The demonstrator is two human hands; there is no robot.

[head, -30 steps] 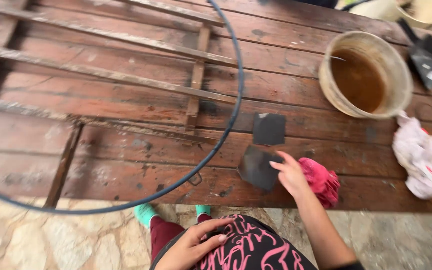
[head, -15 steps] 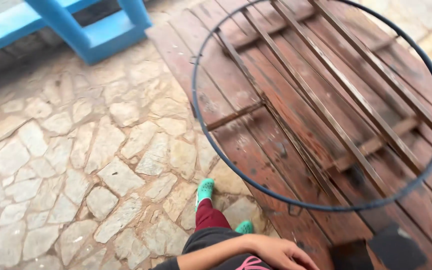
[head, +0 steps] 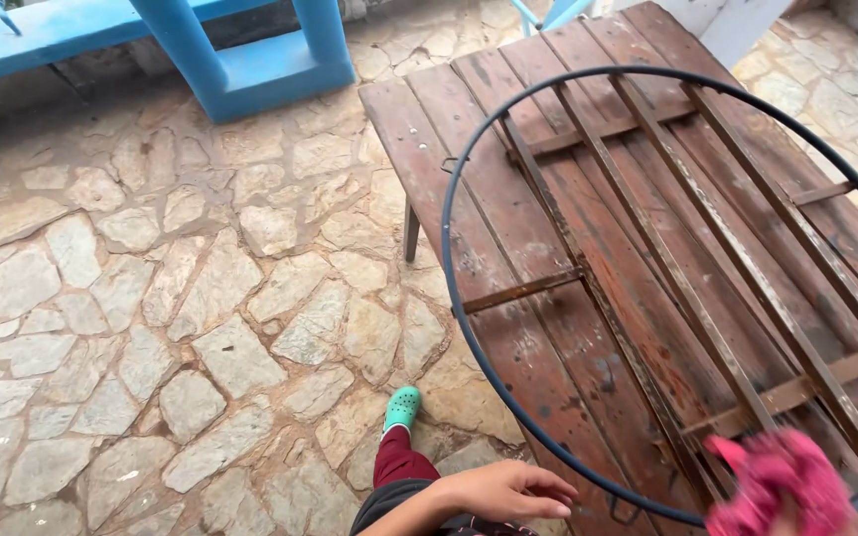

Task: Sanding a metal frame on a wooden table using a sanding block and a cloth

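Head view: a pink cloth (head: 782, 486), soft, crumpled and blurred, is seen over the near edge of the wooden surface (head: 429, 149); the right hand (head: 791, 521) is hidden beneath it, so its grip cannot be told. The left hand (head: 503, 491) is rested on the lap beside that surface, fingers loose and released, grasping nothing. A thin dark metal hoop (head: 446, 238) with rusty flat crossbars is laid flat on the worn reddish planks.
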